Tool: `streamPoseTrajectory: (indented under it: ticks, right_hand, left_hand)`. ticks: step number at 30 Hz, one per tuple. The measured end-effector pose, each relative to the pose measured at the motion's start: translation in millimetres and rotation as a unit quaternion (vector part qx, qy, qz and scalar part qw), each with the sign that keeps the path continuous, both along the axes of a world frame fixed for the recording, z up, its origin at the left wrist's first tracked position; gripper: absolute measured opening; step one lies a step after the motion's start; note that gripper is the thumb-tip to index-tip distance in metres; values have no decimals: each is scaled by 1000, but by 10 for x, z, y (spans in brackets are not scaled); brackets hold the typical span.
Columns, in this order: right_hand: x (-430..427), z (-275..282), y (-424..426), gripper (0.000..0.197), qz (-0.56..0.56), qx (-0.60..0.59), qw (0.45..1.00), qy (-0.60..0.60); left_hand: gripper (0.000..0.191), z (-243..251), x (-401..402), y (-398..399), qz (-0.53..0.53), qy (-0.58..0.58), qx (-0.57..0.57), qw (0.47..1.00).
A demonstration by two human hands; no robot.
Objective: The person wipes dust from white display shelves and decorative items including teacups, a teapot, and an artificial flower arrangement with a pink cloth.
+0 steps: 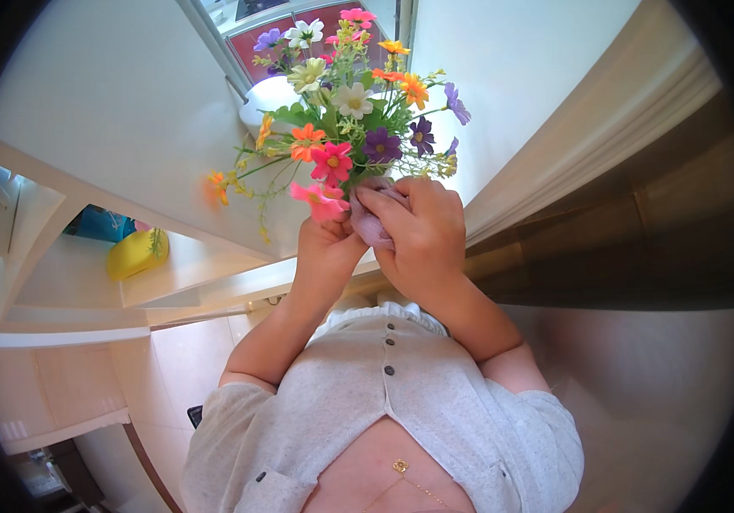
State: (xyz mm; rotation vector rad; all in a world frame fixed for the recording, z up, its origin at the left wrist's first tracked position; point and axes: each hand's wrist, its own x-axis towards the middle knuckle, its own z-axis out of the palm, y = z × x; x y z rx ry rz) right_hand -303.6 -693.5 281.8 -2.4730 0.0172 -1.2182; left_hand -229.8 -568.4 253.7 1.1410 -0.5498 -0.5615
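A bouquet of artificial flowers fans out in front of me, with pink, orange, white, yellow and purple blossoms over green leaves. At its base my left hand is closed, its fingertips hidden behind the pink blossoms. Bunched in my right hand is a pale purple cloth, pressed close below the flowers. The thumb of my left hand touches the lower edge of this cloth. Leaves and hands hide the lower ends of the stems, so a pot or vase cannot be made out.
Behind the bouquet stands a rounded white object beside a window-like opening with a red panel. On the left, a white shelf holds a yellow container and a blue item. A pale curtain hangs at right.
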Motion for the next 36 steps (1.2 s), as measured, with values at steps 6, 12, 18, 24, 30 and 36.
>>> streamPoseTrajectory:
  ticks: [6,12,18,24,30,36]
  right_hand:
    - [-93,-5,-36,36,-8,34,999,-9]
    - [76,15,24,37,-73,-21,997,19]
    - [-108,-22,-53,40,-1,-7,1000,25]
    - [-84,-6,-65,44,-24,55,998,-6]
    - [-142,-40,-80,41,9,18,1000,23]
    - [-318,35,-123,26,30,98,994,27]
  left_hand:
    - [32,57,-32,-54,8,34,20,999]
    - [26,-40,27,-11,-5,20,36,999]
    - [21,47,-26,-59,1,23,21,1000]
    - [25,64,3,-54,-3,3,37,999]
    - [30,89,-2,-53,-36,31,29,998]
    - [45,47,-8,30,-17,26,20,999]
